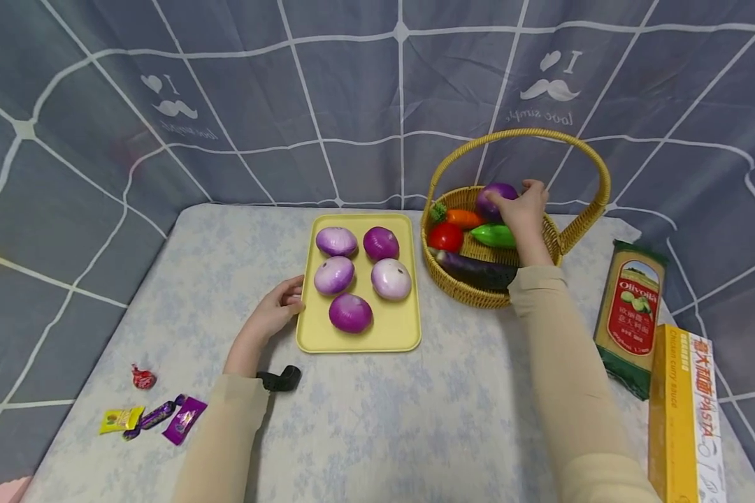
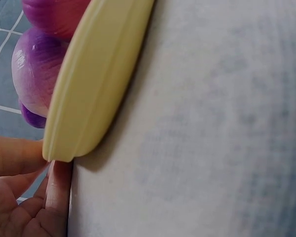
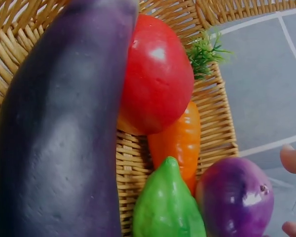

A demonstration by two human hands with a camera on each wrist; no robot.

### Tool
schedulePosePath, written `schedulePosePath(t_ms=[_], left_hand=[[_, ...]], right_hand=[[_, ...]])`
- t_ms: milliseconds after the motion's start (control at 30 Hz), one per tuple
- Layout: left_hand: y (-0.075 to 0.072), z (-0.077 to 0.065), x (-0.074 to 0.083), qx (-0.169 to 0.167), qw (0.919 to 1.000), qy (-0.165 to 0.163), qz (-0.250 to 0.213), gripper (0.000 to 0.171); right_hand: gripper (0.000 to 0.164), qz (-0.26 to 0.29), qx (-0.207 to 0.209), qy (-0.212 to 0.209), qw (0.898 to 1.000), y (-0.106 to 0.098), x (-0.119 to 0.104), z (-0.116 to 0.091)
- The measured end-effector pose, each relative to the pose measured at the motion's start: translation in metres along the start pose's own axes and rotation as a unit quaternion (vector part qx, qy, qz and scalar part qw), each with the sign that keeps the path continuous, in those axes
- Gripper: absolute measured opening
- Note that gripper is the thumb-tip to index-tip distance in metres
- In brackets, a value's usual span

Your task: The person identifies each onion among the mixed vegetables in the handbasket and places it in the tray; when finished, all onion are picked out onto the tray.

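In the head view, my left hand (image 1: 272, 311) is at the left edge of a yellow tray (image 1: 308, 339). It pinches the rim, thumb and fingers on either side in the left wrist view. Several purple and whitish onions (image 1: 350, 313) lie on the tray. My right hand (image 1: 523, 213) is over the back right of a wicker basket (image 1: 472, 297), beside a purple onion (image 3: 235, 197). Its fingertips (image 3: 293, 160) stand apart from that onion in the right wrist view. Around it lie a green pepper (image 3: 168, 207), a carrot (image 3: 180, 140), a tomato (image 3: 158, 74) and an eggplant (image 3: 64, 128).
A tall handle (image 1: 522, 133) arches over the basket. At the right lie a pasta packet (image 1: 632, 314) and a yellow pasta box (image 1: 682, 412). Several wrapped candies (image 1: 185, 419) lie at the lower left. Behind the table hangs a grey-blue checked curtain (image 1: 352, 91).
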State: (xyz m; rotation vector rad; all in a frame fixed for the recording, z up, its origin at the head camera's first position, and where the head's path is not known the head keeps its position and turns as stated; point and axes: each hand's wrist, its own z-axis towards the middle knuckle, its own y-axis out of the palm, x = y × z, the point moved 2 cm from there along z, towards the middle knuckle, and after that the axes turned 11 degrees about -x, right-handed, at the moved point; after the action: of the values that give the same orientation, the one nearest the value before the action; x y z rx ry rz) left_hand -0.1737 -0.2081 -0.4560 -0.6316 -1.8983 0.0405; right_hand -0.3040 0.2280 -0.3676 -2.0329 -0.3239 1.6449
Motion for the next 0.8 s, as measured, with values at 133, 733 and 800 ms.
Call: schedulePosePath(t_ms=[133,733,800], left_hand=[[0.001,-0.002,-0.002,0.006,1.0,-0.003,-0.001,0.059],[0.0,0.001,0.0,0.01,0.9999,-0.007,0.002,0.06],[0.0,0.001,0.0,0.01,0.9999,-0.007,0.002,0.059]], right_hand=[[0.083,-0.001,-0.017,0.009,1.0,0.004,0.003,0.001],[0.085,-0.01,-0.033,0.035,0.999,0.012,0.016,0.006],[0.086,-0.007,-0.026,0.035,0.999,0.013,0.015,0.007]])
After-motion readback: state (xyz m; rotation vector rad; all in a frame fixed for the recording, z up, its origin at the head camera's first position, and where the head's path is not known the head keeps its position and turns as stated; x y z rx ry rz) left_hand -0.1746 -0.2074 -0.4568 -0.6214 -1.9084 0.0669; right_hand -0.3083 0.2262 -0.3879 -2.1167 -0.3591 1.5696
